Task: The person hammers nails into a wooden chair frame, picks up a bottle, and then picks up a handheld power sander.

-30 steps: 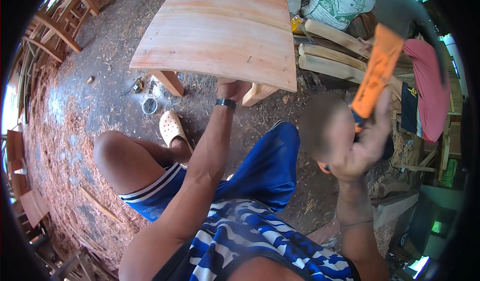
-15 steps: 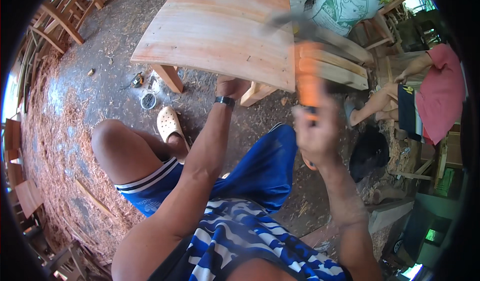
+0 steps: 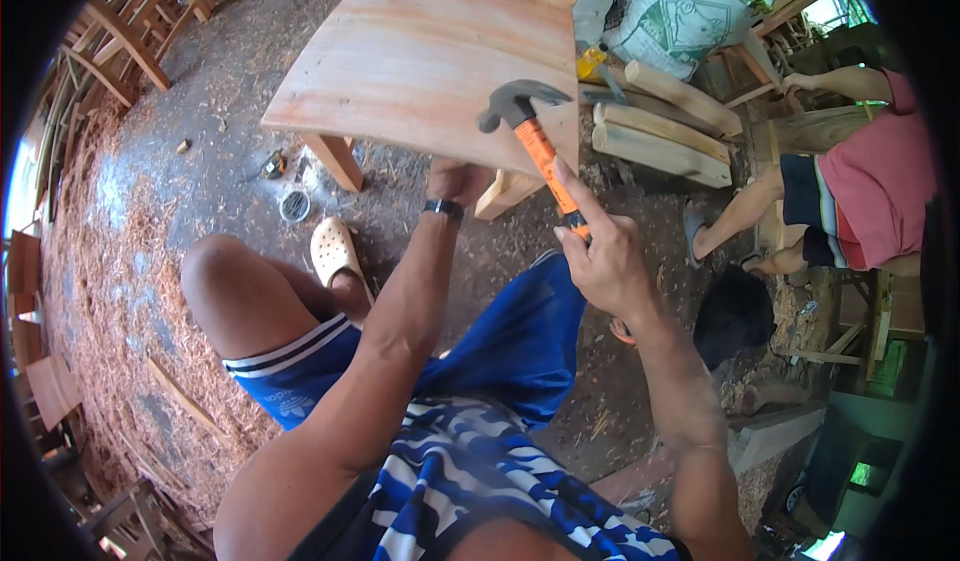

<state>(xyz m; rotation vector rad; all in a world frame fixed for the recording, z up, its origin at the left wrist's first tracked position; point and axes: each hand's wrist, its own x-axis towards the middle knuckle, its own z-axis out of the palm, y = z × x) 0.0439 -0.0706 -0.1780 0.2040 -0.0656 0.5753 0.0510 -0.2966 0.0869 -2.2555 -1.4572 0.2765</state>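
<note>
One hammer (image 3: 541,153) in right hand (image 3: 614,265), one wooden panel (image 3: 420,66)

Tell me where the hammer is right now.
In the head view, the hammer is just right of centre, held in the right hand, its head seen against the lower right of the wooden panel.
</note>
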